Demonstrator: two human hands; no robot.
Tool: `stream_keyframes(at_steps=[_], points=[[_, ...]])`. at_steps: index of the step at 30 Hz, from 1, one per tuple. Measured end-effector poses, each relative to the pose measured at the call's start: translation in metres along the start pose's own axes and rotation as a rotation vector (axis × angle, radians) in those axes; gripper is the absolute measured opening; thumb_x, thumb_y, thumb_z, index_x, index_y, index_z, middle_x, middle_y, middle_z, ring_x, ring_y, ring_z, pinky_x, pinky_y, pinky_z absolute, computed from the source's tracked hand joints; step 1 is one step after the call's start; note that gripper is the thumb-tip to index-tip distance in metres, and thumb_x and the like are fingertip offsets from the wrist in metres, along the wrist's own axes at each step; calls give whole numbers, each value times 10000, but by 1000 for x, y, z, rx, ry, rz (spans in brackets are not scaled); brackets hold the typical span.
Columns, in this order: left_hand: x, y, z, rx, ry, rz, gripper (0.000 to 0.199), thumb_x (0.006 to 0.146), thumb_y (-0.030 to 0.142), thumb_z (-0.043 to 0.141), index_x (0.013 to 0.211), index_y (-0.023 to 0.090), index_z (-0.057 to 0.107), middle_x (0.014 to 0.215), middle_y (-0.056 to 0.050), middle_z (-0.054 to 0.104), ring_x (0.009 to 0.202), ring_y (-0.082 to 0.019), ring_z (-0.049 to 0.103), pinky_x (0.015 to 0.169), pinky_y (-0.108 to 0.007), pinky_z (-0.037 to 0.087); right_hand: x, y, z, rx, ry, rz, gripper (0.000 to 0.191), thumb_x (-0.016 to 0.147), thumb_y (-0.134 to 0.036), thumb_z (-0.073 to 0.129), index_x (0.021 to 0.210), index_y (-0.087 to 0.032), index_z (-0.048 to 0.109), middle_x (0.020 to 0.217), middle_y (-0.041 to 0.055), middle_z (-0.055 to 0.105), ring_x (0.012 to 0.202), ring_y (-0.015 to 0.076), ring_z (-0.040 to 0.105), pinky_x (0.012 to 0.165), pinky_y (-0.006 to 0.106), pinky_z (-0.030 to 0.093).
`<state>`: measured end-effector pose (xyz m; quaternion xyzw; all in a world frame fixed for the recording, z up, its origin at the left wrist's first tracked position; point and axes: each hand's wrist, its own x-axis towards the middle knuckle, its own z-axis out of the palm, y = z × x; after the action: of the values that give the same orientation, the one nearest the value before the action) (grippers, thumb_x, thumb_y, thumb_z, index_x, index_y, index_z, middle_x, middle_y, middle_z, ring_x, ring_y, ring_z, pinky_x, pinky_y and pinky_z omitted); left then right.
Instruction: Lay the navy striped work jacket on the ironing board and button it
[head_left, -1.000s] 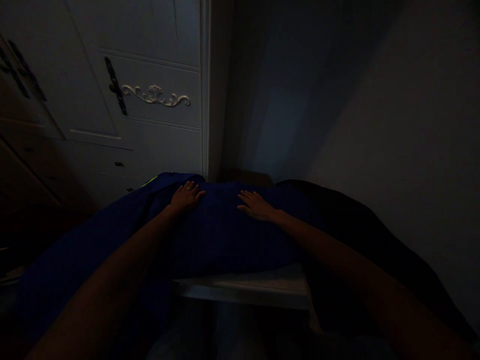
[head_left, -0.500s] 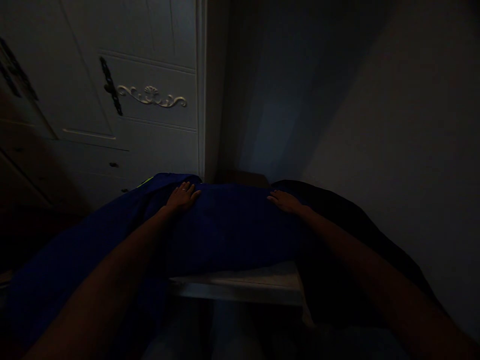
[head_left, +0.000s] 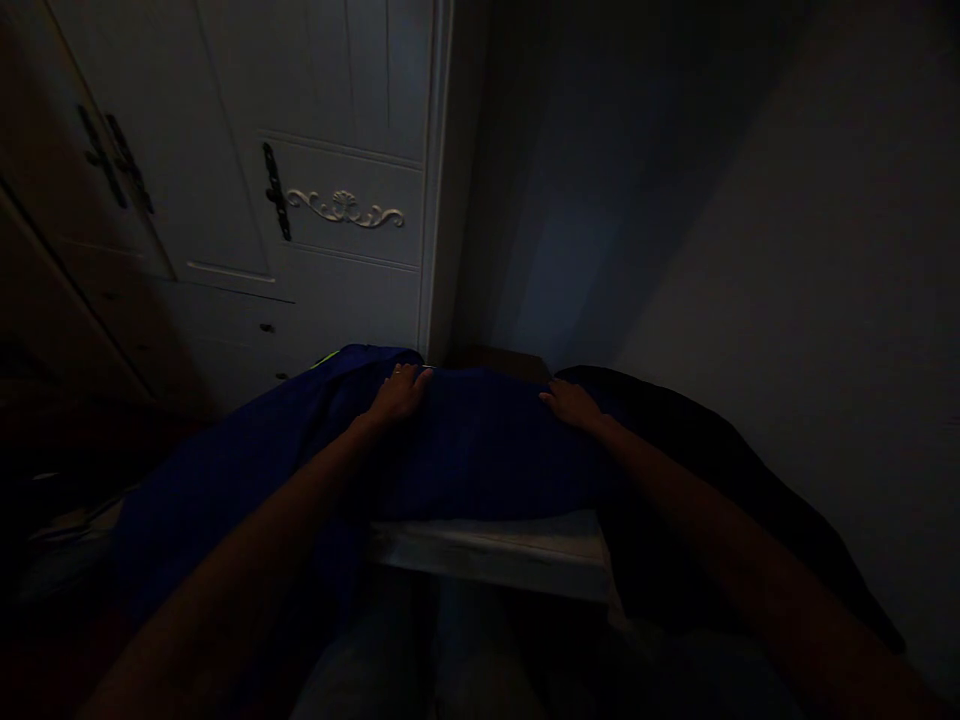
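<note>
One deep-blue cloth point(head_left: 487, 450), draped wide, lime-streaked

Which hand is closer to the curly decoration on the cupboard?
Left. The left hand is on the blue cloth, below and slightly right of the curly decoration; the right hand is on the cloth too, farther right.

blue cloth point(head_left: 487, 450): deep, plain; yellow-green streak point(head_left: 325, 359) at its far left edge. black fabric point(head_left: 697, 440) right of blue cloth. beyond blue cloth, leftward: greyish-white cabinet point(head_left: 360, 305), pale shell-and-scroll motif point(head_left: 344, 206), dark handle point(head_left: 276, 195). beneath blue cloth: off-white board point(head_left: 525, 537).
</note>
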<state>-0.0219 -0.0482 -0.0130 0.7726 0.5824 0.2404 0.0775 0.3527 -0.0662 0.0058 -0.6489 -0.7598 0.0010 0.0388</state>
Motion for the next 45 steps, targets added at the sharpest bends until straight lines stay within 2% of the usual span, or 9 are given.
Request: stream_keyframes(at_steps=[5,8,11,15,22,29,35,40,45], points=[[-60,68,9,43,-29,157,728,970,589,188,1477,99,365,1572,-167,310,1491,-301,159,1192,-498,184,-28,-73,4,71,165,-218,687,1001,-560,240,1466,-78,396,1531,197,364,1438,275,317,1174,461,250],[-86,91,23,128,-126,293,672,985,545,173,1499,154,358,1592,-132,268,1494,-302,141,1196,-525,161,-53,-101,21,111,136,-376,703,986,-611,218,1491,-150,380,1552,153,342,1455,265,284,1182,490,231],[-99,91,38,190,-239,309,673,982,553,174,1499,169,368,1577,-138,297,1479,-320,196,1186,-552,166,-73,-107,44,104,13,-391,729,989,-608,171,1501,-124,359,1565,164,305,1466,272,252,1181,494,235],[-101,81,49,182,-228,315,682,967,594,174,1504,218,361,1580,-114,297,1479,-301,209,1190,-543,151,-85,-102,62,92,-34,-363,731,990,-608,156,1519,-132,321,1588,151,247,1483,267,191,1195,497,197],[-98,81,45,136,-308,292,744,945,646,172,1509,195,351,1582,-128,276,1482,-303,197,1192,-531,133,-82,-104,49,121,-127,-374,748,983,-624,188,1531,-124,284,1594,159,217,1486,269,174,1200,492,178],[-98,81,46,104,-280,285,741,937,664,184,1497,217,372,1571,-124,314,1475,-301,225,1178,-542,150,-76,-63,13,-70,174,-278,716,978,-591,302,1515,-118,325,1587,182,237,1486,302,171,1192,525,154],[-98,80,49,127,-260,285,758,939,660,168,1497,190,375,1575,-123,303,1474,-305,224,1184,-538,144,-85,-5,21,-164,70,-95,694,985,-580,264,1444,-93,446,1504,210,401,1436,329,307,1155,548,230],[-98,78,51,127,-253,284,722,947,643,192,1497,211,374,1571,-119,311,1473,-295,231,1179,-540,154,-86,3,29,-4,77,-99,650,988,-582,235,1443,-177,459,1515,132,415,1447,274,301,1179,527,192],[-97,77,52,137,-260,285,736,948,643,177,1502,197,363,1579,-115,289,1478,-291,217,1184,-536,148,-94,19,-13,284,267,6,559,967,-451,363,1449,-177,437,1501,119,440,1379,237,421,1144,438,328]])
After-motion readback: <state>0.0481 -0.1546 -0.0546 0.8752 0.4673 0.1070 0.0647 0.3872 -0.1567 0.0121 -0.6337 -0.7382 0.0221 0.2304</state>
